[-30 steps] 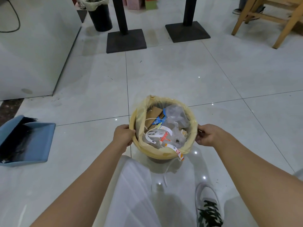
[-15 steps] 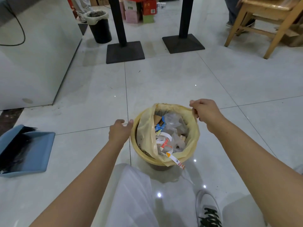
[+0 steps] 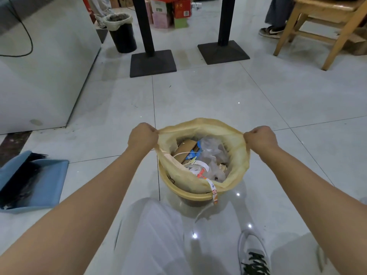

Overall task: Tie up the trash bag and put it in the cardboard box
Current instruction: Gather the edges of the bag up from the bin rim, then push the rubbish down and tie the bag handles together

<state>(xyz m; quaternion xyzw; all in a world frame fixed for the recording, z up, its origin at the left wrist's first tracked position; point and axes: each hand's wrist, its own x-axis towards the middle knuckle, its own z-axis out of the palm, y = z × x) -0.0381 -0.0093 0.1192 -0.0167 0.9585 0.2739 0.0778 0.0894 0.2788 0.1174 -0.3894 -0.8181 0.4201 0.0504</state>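
Against the left edge of the tiled floor (image 3: 198, 100) lay a blue dustpan (image 3: 39, 181), a hard plastic tray with a dark brush resting in it, well apart from the work and probably just set aside there. Nearer the middle, the left hand (image 3: 142, 138) was closed in a fist on the left side of the trash bag (image 3: 236, 155), pinching a fold of its mouth between curled fingers. The bag was thin, pale yellow film, soft and wrinkled, translucent enough at the rim to show light through it. Its mouth was drawn up into a wide oval above the bin (image 3: 186, 193), a round yellow plastic pail with a smooth rolled lip that stood on the floor just ahead of the person's knee; the bag's lower part sat inside it. Pulling from opposite sides looked like the way to free the liner from the lip and gather slack for a knot. Inside lay light, loose refuse: a flat piece of brown cardboard (image 3: 185, 149), crumpled clear plastic, and a printed paper strip (image 3: 212, 189) hanging over the near edge. The right hand (image 3: 260, 138) gripped the right side of the mouth in a matching fist. No cardboard box meant for the bag could be picked out with any certainty.
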